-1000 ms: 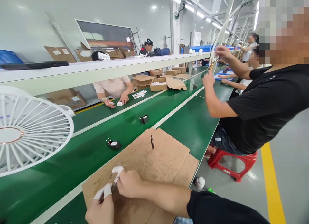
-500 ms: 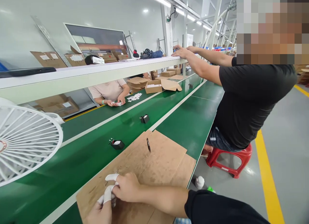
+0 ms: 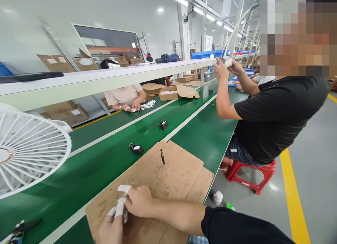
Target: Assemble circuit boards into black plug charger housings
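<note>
My left hand and my right hand meet over the near left part of a brown cardboard sheet. White finger cots cover fingertips on both hands. The left thumb reaches up against the right fingers, which are curled and pressed together there. Whatever lies between the fingertips is hidden. Farther up the cardboard are black tweezers. Beyond its left edge, a black plug-in adapter with wires sticking out sits on the green belt, and a similar one is farther along.
A white fan stands at left, with a blurred dark-and-silver item below it. A shelf spans overhead. A co-worker in black sits on a red stool at right. Another person handles white pieces across the belt.
The adapters have moved away to the right along the belt, and a dark-and-silver item has entered at lower left. The co-worker's hands have left the shelf and hold something up. My hands stay together.
</note>
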